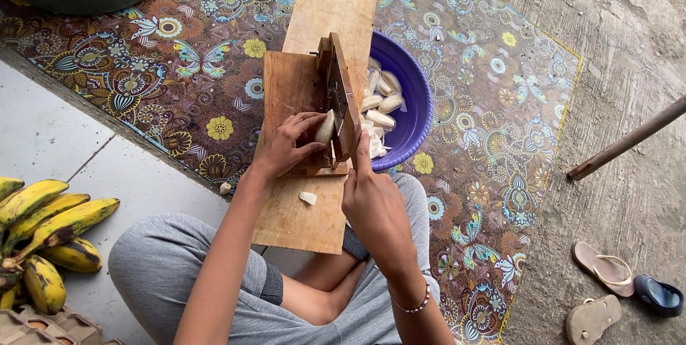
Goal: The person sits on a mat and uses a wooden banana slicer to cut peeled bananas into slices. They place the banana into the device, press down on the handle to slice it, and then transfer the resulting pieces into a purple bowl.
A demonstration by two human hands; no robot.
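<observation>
With left hand (286,146) pinching peeled banana (326,128) against slicer blade (337,102), right hand (371,206) bracing frame, fingertips risk cuts.

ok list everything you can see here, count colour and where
wooden slicer board: one, brown, on the mat before the person
peeled banana: one, pale, held against the slicer blade
banana piece: one, pale, on the board
bowl: one, purple, right of the slicer, holding peeled bananas
patterned mat: one, brown with flowers, on the ground
banana bunch: one, yellow, lower left
sandals: several, tan and blue, lower right
stick: one, brown, right edge
left hand: holds the peeled banana
right hand: rests on the slicer's upright frame
</observation>
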